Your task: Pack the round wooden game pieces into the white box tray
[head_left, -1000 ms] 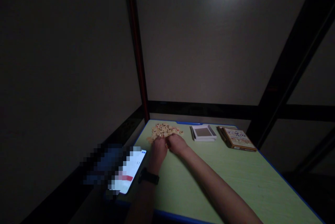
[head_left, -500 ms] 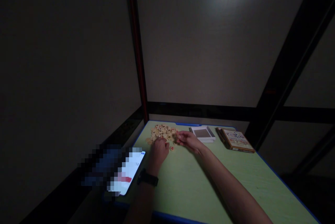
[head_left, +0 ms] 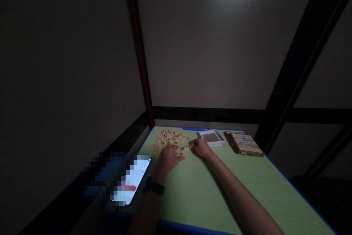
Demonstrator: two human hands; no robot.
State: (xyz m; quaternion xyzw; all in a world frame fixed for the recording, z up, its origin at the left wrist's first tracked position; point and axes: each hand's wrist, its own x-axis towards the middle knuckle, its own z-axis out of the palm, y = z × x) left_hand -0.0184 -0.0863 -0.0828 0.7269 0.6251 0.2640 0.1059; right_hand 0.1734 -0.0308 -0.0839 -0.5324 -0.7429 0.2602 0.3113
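Observation:
Round pale wooden Chinese chess pieces (head_left: 168,136) with red and black marks lie in a loose heap at the far left of the table. My left hand (head_left: 169,158), a dark watch on its wrist, rests palm down at the heap's near edge. Its fingers are apart, with the thumb out to the right beside some red-marked pieces (head_left: 179,154). To the right of the heap, my right hand (head_left: 202,148) is closed in a pinch on one chess piece (head_left: 191,146) at its fingertips, low over the table. My left fingertips are partly lost among the pieces.
An open white box (head_left: 221,142) with a grey inside stands behind my right hand. A printed flat box (head_left: 246,144) lies at the right. On the left, a lit tablet-like screen (head_left: 137,176), partly blurred out, lies by the edge of the green table (head_left: 192,198).
My right hand has drawn slightly right, away from the heap, and turned lower with a chess piece in its fingers. My left hand has gone from curled to spread. A few pieces now lie apart.

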